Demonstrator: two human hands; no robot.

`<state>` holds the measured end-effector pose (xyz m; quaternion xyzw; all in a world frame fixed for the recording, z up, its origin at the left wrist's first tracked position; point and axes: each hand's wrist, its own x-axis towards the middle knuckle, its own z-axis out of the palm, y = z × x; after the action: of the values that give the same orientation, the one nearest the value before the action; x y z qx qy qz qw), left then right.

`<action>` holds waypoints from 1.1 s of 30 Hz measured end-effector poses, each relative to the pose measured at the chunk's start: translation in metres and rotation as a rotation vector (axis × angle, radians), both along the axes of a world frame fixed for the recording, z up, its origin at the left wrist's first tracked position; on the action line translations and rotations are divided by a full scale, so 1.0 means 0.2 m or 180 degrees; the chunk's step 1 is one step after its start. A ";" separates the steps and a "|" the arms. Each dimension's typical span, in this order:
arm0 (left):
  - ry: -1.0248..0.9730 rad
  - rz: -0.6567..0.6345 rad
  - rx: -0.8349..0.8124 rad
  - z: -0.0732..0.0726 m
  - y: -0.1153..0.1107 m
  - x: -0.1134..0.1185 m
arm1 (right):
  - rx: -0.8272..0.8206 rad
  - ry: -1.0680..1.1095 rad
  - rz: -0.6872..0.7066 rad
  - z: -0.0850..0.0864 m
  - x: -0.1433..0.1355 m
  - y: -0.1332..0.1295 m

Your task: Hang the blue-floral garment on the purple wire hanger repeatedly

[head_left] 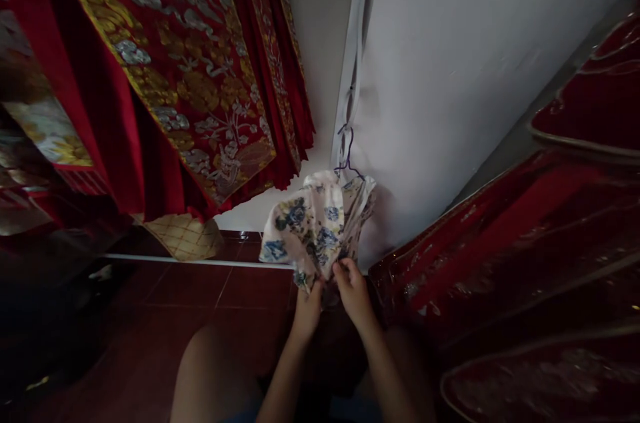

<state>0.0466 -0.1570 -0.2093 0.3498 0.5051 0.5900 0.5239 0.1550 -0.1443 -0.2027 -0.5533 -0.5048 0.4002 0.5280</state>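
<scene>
A white shirt with blue flowers (pixel 320 219) hangs from a thin purple hanger (pixel 349 155) against the wall. My left hand (pixel 309 306) grips the lower edge of its front, fingers closed on the cloth. Beside it, my right hand (pixel 351 286) pinches the same front a little higher, between thumb and fingers. The two hands are a small gap apart. Cloth hides some of my left fingertips, and any button there is too small to make out.
A white strap (pixel 357 56) runs down the wall above the hanger. Red embroidered cloth (pixel 195 76) hangs at the upper left. Dark red embroidered pieces (pixel 520 229) stand close on the right. Below are a white rod (pixel 200 261) and red floor tiles (pixel 250 286).
</scene>
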 end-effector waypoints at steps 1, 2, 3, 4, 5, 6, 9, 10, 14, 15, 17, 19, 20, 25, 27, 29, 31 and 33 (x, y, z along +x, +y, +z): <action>0.0021 -0.0016 -0.0040 0.00 0.00 -0.02 | -0.0031 0.0038 0.0085 0.01 0.00 0.00; 0.0031 -0.0017 -0.0042 -0.01 0.00 -0.05 | -0.0066 0.0111 0.0188 0.02 -0.01 0.01; 0.0029 0.0013 -0.0020 -0.02 0.00 -0.07 | -0.0098 0.0219 0.0283 0.04 -0.01 0.02; 0.0025 0.0056 -0.0002 -0.03 0.01 -0.09 | -0.0127 0.0351 0.0351 0.06 -0.01 0.02; 0.0015 0.0100 0.0003 -0.05 0.01 -0.12 | -0.0160 0.0493 0.0379 0.08 -0.01 0.02; 0.0004 0.0188 0.0001 -0.07 0.02 -0.14 | -0.0201 0.0630 0.0381 0.10 -0.01 0.02; 0.0152 0.0865 0.0092 -0.14 0.00 -0.17 | -0.0410 0.0975 0.0291 0.14 0.01 0.01; 0.0311 0.1223 0.0230 -0.16 -0.01 -0.17 | -0.0489 0.1057 0.0255 0.14 0.02 0.00; 0.1531 0.1861 0.1245 -0.13 -0.07 -0.13 | -0.0687 0.1158 0.0295 0.16 0.04 -0.03; 0.1818 0.1643 0.1516 -0.11 -0.07 -0.11 | -0.0702 0.1122 0.0356 0.17 0.04 -0.03; 0.2117 0.0928 0.1864 -0.06 -0.05 -0.08 | -0.0693 0.1010 0.0502 0.19 0.03 -0.04; 0.2054 0.0254 0.1902 -0.02 -0.01 -0.05 | -0.0667 0.0915 0.0609 0.21 0.01 -0.04; 0.1979 0.0060 0.1848 -0.01 0.01 -0.04 | -0.0660 0.0899 0.0618 0.22 0.00 -0.04; 0.2212 -0.0454 0.1726 -0.02 0.07 -0.04 | -0.0675 0.1070 0.0249 0.26 0.01 0.03; 0.2672 -0.0866 0.1706 -0.01 0.09 -0.05 | -0.0594 0.1147 0.0068 0.34 0.04 0.11; 0.3312 -0.1343 0.1602 0.02 0.11 -0.05 | -0.0394 0.1174 -0.0064 0.46 0.06 0.21; 0.3988 -0.1805 0.1417 0.08 0.13 -0.04 | -0.0131 0.1142 -0.0161 0.60 0.07 0.32; 0.4526 -0.2164 0.1235 0.13 0.13 -0.01 | 0.0014 0.1132 -0.0293 0.72 0.07 0.41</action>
<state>0.0448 -0.1300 -0.1840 0.8599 0.4721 0.1122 0.1583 0.1686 -0.0632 -0.0586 -0.4952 -0.3785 0.4660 0.6279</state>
